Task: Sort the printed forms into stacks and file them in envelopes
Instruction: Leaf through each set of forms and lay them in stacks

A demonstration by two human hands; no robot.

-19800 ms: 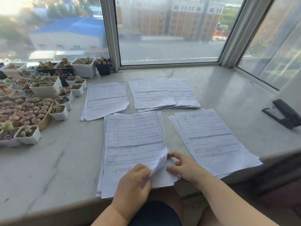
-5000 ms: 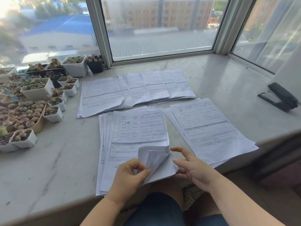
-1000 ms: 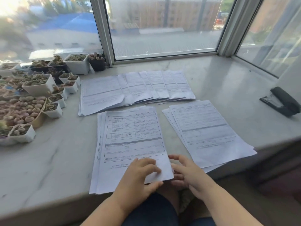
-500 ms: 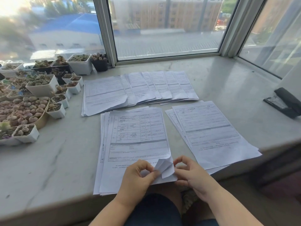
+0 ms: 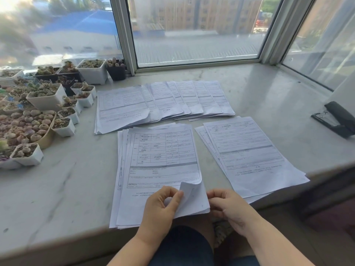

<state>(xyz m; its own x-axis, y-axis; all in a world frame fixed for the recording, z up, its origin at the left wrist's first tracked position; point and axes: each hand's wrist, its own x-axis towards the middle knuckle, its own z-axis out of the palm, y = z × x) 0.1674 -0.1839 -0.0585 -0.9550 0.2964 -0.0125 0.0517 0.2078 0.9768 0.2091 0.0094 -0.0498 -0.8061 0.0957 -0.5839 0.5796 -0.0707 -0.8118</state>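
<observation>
Your left hand (image 5: 161,206) pinches the curled corner of the top form (image 5: 163,160); your right hand (image 5: 228,208), fingers loosely curled, touches the stack's edge just beside.

Polished marble sill (image 5: 57,198), grey-veined, glossy with window glare. Thin matt white paper forms (image 5: 163,160), corner curled. Black stapler (image 5: 335,119), looks like smooth plastic, slight sheen. Small white plastic pots (image 5: 63,127), matt; gritty gravel topping. Window frame (image 5: 123,35) painted metal, satin.
</observation>
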